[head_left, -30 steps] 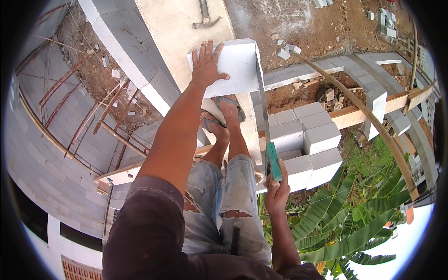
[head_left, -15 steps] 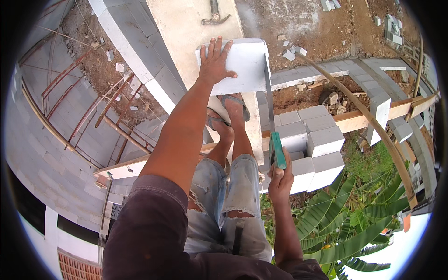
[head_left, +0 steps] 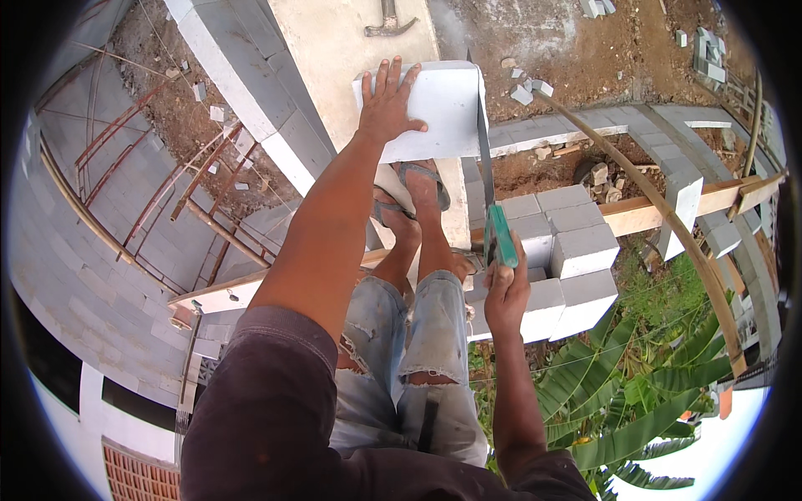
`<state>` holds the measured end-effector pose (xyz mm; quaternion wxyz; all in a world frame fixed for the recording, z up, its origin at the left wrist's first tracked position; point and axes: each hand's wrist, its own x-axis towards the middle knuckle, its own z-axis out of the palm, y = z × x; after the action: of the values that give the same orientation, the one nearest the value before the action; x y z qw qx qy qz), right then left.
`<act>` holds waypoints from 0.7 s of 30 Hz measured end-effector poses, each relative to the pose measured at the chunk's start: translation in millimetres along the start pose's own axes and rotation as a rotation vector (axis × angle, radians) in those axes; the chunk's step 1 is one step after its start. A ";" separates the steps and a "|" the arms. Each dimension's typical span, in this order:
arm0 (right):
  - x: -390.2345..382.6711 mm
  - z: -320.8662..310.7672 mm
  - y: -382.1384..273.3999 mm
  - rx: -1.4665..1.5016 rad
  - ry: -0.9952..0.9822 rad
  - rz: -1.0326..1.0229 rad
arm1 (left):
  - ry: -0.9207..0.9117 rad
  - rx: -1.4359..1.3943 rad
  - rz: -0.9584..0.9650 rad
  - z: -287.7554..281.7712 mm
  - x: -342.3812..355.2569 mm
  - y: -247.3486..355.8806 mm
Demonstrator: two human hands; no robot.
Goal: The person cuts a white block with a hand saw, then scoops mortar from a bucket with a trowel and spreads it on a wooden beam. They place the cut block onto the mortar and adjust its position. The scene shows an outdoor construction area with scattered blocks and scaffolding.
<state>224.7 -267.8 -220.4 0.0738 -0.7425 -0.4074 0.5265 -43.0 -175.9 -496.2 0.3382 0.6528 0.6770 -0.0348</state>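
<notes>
A white lightweight block (head_left: 443, 113) lies across the narrow pale concrete ledge (head_left: 317, 46) I stand on, in front of my sandalled feet. My left hand (head_left: 390, 104) rests spread on its top at the left, fingers apart. My right hand (head_left: 507, 280) is closed round the green handle of a handsaw (head_left: 501, 234). The steel blade runs along the block's right end, its tip showing beyond the far edge. A claw hammer (head_left: 388, 23) lies on the ledge beyond the block.
Stacked blocks (head_left: 583, 250) stand beside the ledge at right, by a wooden plank (head_left: 639, 213), a long bamboo pole (head_left: 668, 209) and banana leaves (head_left: 610, 392). Lower down at left are a block wall (head_left: 92, 301), red scaffold bars (head_left: 117, 138) and rubble-strewn soil.
My right hand has pushed the saw away from me along the block, so its tip pokes past the far edge. My left hand stays on the block; the whole view has shifted slightly.
</notes>
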 end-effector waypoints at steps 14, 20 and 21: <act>95.2 27.9 -8.8 0.023 -0.050 -0.082 | 0.075 -0.011 0.042 12.0 -3.8 -4.3; -70.7 -32.6 14.1 -0.048 0.003 0.022 | 0.018 -0.001 0.006 12.9 -20.0 3.2; -11.8 -12.1 4.5 -0.011 0.024 -0.004 | 0.032 0.011 0.014 9.1 -6.8 -0.3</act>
<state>235.9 -275.0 -209.1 0.0756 -0.7484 -0.4111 0.5150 -40.1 -186.2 -499.8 0.3240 0.6596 0.6777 -0.0255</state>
